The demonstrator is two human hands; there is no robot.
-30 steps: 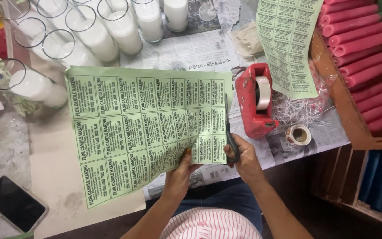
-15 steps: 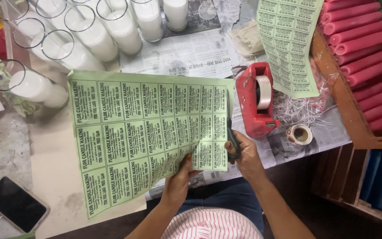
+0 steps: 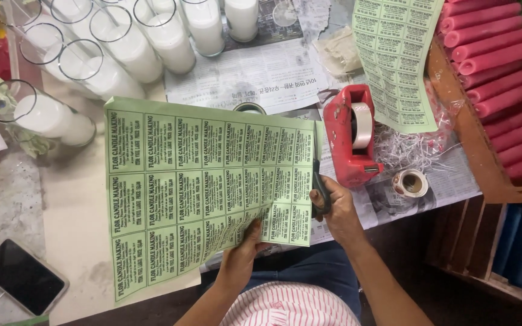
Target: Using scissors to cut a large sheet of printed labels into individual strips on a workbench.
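The left hand (image 3: pixel 241 256) pinched the bottom edge of the green label sheet (image 3: pixel 206 187), held above the counter (image 3: pixel 67 211). The right hand (image 3: pixel 336 208) gripped scissors (image 3: pixel 319 181) at the sheet's right edge, beside the red tape dispenser (image 3: pixel 351 136).

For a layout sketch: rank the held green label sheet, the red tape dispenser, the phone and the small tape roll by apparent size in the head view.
1. Green label sheet, though nearest the camera.
2. Red tape dispenser.
3. Phone, looking close to the dispenser, so this order is unsure.
4. Small tape roll.
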